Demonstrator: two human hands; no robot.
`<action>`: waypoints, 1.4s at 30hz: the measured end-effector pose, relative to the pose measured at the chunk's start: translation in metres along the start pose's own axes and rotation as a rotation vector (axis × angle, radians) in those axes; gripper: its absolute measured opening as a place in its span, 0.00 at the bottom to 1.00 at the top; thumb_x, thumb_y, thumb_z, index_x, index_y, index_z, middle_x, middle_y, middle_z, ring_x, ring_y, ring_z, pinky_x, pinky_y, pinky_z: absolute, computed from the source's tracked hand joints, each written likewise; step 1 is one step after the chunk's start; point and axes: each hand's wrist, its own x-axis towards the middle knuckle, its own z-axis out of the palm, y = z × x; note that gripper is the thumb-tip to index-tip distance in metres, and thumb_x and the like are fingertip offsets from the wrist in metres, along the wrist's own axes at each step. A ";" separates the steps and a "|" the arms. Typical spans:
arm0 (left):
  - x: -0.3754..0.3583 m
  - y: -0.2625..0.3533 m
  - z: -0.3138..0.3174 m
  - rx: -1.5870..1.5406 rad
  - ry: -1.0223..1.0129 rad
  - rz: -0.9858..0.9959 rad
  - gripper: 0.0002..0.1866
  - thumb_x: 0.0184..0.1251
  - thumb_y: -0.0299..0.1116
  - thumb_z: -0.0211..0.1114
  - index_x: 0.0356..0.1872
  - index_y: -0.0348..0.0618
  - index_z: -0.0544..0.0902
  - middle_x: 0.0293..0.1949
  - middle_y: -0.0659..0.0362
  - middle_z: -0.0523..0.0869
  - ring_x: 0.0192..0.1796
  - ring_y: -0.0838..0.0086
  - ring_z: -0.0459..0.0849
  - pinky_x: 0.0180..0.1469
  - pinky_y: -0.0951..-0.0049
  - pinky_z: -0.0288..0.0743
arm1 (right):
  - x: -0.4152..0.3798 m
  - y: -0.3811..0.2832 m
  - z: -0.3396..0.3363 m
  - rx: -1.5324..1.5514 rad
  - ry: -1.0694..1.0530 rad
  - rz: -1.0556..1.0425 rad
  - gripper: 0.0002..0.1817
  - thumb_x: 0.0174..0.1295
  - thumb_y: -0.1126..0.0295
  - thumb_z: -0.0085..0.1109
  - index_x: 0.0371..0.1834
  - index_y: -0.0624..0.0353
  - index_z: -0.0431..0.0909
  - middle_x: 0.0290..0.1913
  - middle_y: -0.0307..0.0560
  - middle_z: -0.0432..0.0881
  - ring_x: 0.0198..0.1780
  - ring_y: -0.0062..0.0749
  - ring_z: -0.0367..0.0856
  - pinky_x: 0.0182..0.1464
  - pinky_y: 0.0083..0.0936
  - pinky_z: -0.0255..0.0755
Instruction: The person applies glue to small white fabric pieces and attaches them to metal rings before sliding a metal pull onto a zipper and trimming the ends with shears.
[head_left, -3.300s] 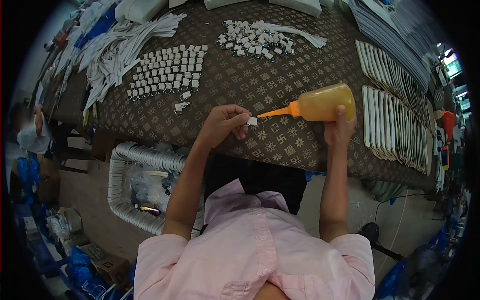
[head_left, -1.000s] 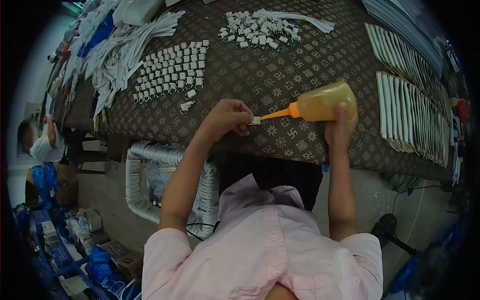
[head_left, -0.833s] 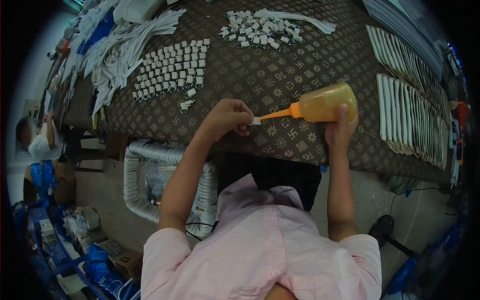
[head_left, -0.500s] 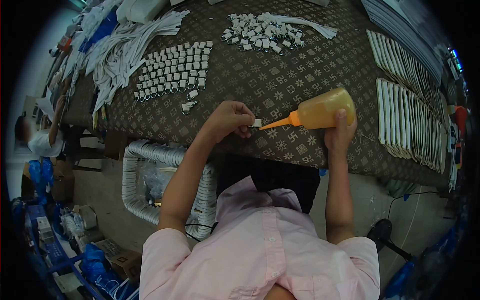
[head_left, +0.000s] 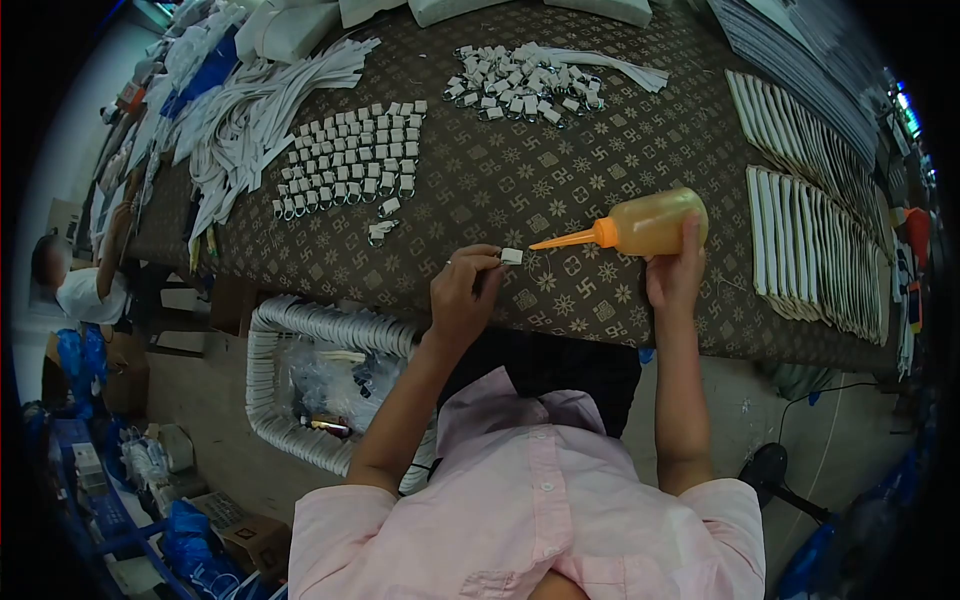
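Observation:
My left hand (head_left: 466, 290) pinches a small white tab piece (head_left: 511, 257) at its fingertips, over the front part of the patterned table (head_left: 560, 200). In my right hand (head_left: 680, 262) is a plastic squeeze bottle (head_left: 655, 222) of yellowish liquid, tilted on its side. Its orange nozzle (head_left: 565, 240) points left, with the tip just right of the white piece and a small gap between them. Two loose tab pieces (head_left: 381, 231) lie left of my left hand, below neat rows of similar pieces (head_left: 355, 155).
A heap of tab pieces (head_left: 525, 85) lies at the back. White strips (head_left: 235, 125) are piled at the left, folded strip stacks (head_left: 800, 240) at the right. Below the table edge is a white-wrapped basket (head_left: 262, 375). Another person (head_left: 95, 290) is at the far left.
My left hand has turned and moved slightly left and down, with the white piece still pinched. The bottle has shifted down a little and lies more level, its tip raised and drawn right.

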 end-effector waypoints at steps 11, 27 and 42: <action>-0.003 0.002 0.003 0.178 0.020 0.137 0.09 0.49 0.21 0.68 0.30 0.41 0.76 0.36 0.55 0.83 0.32 0.67 0.83 0.30 0.72 0.76 | -0.005 0.001 0.004 -0.100 -0.033 -0.034 0.21 0.65 0.58 0.53 0.51 0.65 0.68 0.44 0.45 0.76 0.44 0.25 0.78 0.43 0.23 0.76; 0.005 0.009 -0.014 -0.036 0.218 -0.150 0.07 0.54 0.24 0.67 0.31 0.38 0.78 0.34 0.56 0.83 0.32 0.72 0.82 0.33 0.76 0.75 | 0.007 0.018 -0.039 -0.175 -0.179 -0.181 0.26 0.63 0.55 0.55 0.60 0.57 0.64 0.53 0.50 0.73 0.53 0.39 0.74 0.55 0.32 0.71; 0.024 -0.089 -0.115 0.418 0.363 -0.552 0.08 0.53 0.34 0.68 0.28 0.40 0.84 0.24 0.58 0.80 0.32 0.68 0.76 0.39 0.68 0.69 | 0.010 -0.010 -0.028 0.504 -0.112 0.163 0.29 0.62 0.50 0.54 0.59 0.58 0.64 0.54 0.52 0.72 0.53 0.43 0.74 0.57 0.41 0.72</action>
